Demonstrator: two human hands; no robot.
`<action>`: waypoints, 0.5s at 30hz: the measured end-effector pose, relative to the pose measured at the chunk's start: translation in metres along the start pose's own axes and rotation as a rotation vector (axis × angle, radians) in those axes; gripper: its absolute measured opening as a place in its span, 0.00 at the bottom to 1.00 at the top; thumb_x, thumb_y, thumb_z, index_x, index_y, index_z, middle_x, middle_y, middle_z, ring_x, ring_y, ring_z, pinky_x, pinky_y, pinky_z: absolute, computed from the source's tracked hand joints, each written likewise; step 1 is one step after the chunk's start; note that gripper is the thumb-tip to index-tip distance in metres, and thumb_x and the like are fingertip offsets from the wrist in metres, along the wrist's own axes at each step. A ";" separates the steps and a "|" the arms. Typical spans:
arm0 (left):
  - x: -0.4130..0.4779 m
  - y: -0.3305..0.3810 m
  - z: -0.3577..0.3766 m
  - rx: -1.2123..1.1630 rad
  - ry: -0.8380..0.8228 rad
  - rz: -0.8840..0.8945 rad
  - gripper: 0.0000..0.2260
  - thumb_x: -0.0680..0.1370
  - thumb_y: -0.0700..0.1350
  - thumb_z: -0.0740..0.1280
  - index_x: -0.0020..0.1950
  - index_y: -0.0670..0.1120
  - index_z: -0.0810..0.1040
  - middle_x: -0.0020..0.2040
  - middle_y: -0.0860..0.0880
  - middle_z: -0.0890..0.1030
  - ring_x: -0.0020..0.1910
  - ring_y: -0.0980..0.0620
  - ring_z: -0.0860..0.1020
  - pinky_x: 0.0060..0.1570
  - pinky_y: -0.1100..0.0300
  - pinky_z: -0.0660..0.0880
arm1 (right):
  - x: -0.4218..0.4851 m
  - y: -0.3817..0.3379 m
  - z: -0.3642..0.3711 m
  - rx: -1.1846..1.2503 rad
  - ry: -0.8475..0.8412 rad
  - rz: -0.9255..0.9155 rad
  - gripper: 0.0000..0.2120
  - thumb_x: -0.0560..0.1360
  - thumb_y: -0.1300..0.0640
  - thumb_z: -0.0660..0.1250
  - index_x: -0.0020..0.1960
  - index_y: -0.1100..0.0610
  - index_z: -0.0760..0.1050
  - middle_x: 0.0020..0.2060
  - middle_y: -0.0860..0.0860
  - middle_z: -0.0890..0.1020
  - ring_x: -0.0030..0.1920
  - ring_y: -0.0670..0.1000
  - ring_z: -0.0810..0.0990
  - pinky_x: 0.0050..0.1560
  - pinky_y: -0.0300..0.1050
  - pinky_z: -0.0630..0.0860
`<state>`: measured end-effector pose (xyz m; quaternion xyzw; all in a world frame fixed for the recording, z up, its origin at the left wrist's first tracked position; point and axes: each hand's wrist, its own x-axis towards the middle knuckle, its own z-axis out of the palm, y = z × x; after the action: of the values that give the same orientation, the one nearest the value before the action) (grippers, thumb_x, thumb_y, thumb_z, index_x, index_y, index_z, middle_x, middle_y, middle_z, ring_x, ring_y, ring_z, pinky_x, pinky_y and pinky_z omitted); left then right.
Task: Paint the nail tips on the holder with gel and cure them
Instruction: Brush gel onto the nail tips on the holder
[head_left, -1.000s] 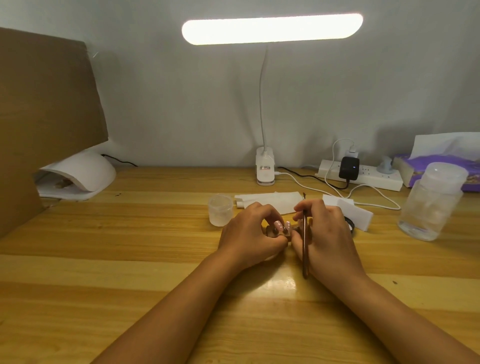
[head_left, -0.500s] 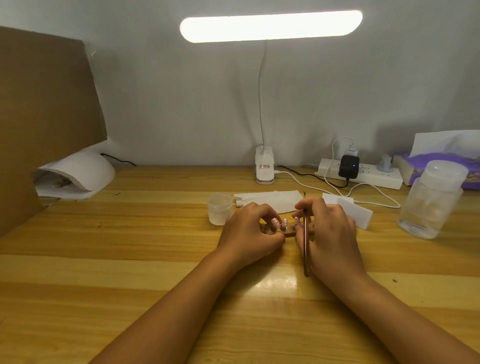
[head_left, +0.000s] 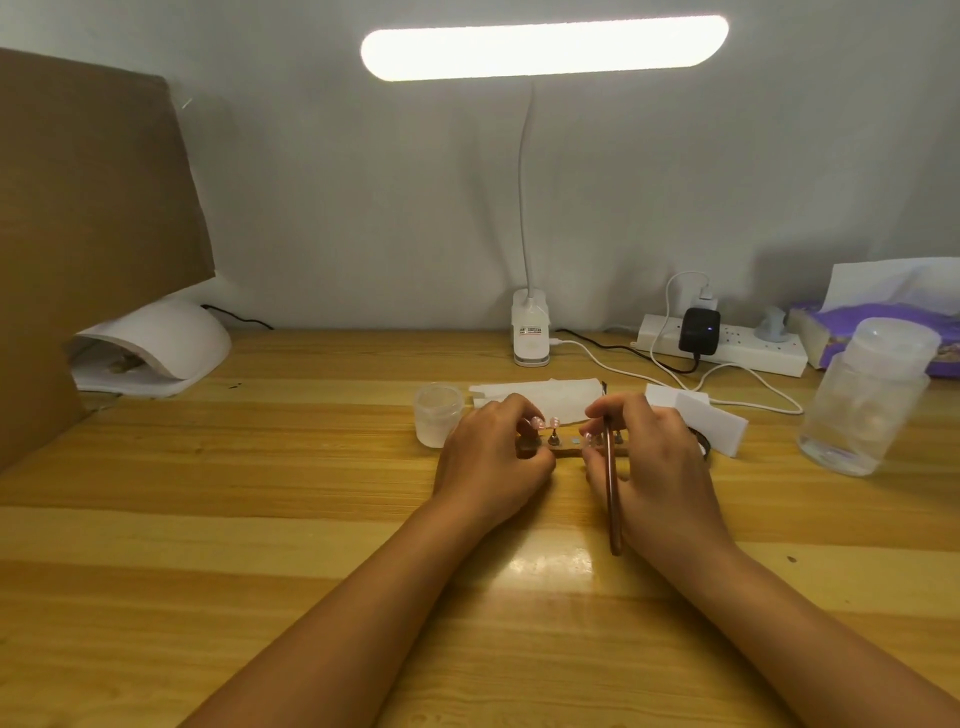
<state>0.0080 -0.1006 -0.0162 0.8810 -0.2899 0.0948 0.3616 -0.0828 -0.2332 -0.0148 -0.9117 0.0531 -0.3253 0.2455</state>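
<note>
Glossy striped wood worktop (head_left: 208, 519). Right hand (head_left: 660, 462) grips slim brown brush (head_left: 613, 499), handle toward viewer. Left hand (head_left: 493, 457) pinches left end of holder (head_left: 566, 451), flat between both hands. Pink nail tips (head_left: 554, 422) stand on small pegs. Behind: frosted round jar (head_left: 439, 422), contents unclear. Right: clear capped bottle (head_left: 867, 400). Far left: white domed lamp (head_left: 156, 348).

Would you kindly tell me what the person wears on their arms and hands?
Nothing worn is visible: the left arm and right arm are bare to the frame's edge, without sleeves, watch or bracelet. The left hand and right hand show no gloves or rings.
</note>
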 end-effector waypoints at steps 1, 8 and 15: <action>0.000 0.000 0.000 0.016 0.007 -0.016 0.11 0.76 0.48 0.70 0.57 0.52 0.75 0.53 0.53 0.80 0.54 0.52 0.77 0.54 0.51 0.77 | 0.000 0.000 0.000 0.025 -0.017 -0.002 0.16 0.74 0.60 0.71 0.59 0.51 0.71 0.48 0.46 0.79 0.53 0.50 0.75 0.51 0.54 0.76; 0.002 -0.002 0.002 0.102 0.082 -0.056 0.19 0.78 0.51 0.70 0.66 0.51 0.68 0.58 0.54 0.79 0.56 0.53 0.76 0.49 0.59 0.74 | 0.000 -0.001 -0.001 0.095 -0.103 0.022 0.16 0.76 0.59 0.70 0.60 0.50 0.68 0.50 0.45 0.79 0.50 0.47 0.80 0.50 0.50 0.80; -0.006 0.008 -0.002 0.122 0.110 0.162 0.11 0.75 0.47 0.69 0.52 0.54 0.70 0.46 0.56 0.73 0.43 0.57 0.73 0.33 0.66 0.63 | -0.001 0.002 -0.001 0.099 -0.126 0.041 0.15 0.76 0.58 0.69 0.59 0.49 0.68 0.49 0.43 0.79 0.49 0.48 0.80 0.49 0.54 0.79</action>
<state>-0.0018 -0.1016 -0.0125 0.8685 -0.3335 0.1895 0.3139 -0.0842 -0.2350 -0.0151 -0.9157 0.0400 -0.2646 0.2998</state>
